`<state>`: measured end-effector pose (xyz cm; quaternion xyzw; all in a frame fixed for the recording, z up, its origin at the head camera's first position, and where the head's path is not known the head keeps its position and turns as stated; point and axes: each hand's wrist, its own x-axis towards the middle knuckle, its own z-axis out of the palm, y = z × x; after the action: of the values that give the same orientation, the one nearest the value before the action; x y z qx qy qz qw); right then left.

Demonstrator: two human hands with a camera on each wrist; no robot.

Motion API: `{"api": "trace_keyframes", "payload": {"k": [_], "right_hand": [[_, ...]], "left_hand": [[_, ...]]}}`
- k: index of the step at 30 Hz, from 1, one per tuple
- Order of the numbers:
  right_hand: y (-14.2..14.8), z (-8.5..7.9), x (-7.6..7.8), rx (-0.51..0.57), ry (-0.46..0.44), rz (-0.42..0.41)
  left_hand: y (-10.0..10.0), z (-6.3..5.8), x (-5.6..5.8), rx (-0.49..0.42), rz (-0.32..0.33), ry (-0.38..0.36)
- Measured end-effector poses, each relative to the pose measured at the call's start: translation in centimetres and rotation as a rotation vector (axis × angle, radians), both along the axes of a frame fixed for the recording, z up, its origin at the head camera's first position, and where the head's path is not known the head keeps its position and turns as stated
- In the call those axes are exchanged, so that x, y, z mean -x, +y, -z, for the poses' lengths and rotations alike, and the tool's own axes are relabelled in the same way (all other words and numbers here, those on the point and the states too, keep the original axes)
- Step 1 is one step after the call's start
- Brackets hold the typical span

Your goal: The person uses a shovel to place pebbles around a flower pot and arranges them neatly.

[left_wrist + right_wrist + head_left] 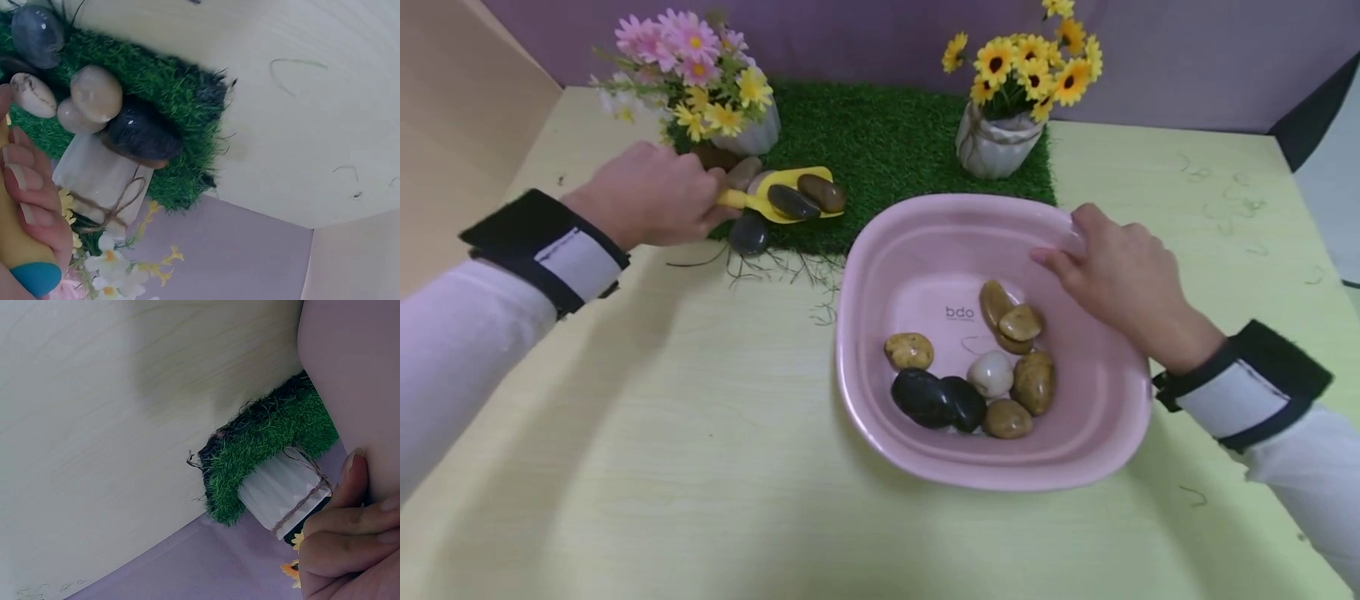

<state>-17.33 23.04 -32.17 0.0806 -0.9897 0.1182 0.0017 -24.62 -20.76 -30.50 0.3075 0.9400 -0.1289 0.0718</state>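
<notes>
"Looking outward from the near side, what comes first?"

"The pale table [685, 433], with my white sleeves [467, 333] above it and a black strap [561, 250] at each wrist."

"And beyond them?"

"The pink basin [917, 267], right of centre. On its floor lie several stones [908, 352] — black, brown and white — most of them toward its near side. Whether its whole base meets the table, I cannot tell."

"How is the right hand disposed?"

"My right hand [1127, 275] pinches the basin's rim at the far right corner, the thumb inside and the other fingers curled over the outside."

"And the left?"

"First comes a dark grey stone [748, 234], at the near edge of the grass mat [895, 133]. Just beyond it, my left hand [655, 193] is wrapped round the handle of a yellow scoop [757, 200]. The blade, over the mat, bears a dark stone [793, 202] and a brown stone [822, 193], side by side."

"What stands farthest?"

"Light and dark stones cluster beside a white pot [756, 129] of pink, yellow and white flowers [696, 50]. To the right, a second pot [996, 146], tied with twine, holds yellow blooms [1030, 67]. Behind both rises the purple wall [865, 42]."
</notes>
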Motion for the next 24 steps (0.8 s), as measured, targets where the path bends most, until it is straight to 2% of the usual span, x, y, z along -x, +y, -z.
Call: {"api": "trace_keyframes", "payload": {"k": [12,19,24], "right_hand": [[0.2,0.3,0.0,0.0,-0.005,0.001],[0.1,0.2,0.1,0.002,0.008,0.003],[0.0,0.1,0.0,0.001,0.004,0.004]], "left_hand": [[0.6,-0.8,0.3,-0.016,-0.002,0.051],[1.3,-1.2,0.2,0.021,-0.081,0.052],[1.7,-1.3,0.1,0.042,-0.104,0.068]]}}
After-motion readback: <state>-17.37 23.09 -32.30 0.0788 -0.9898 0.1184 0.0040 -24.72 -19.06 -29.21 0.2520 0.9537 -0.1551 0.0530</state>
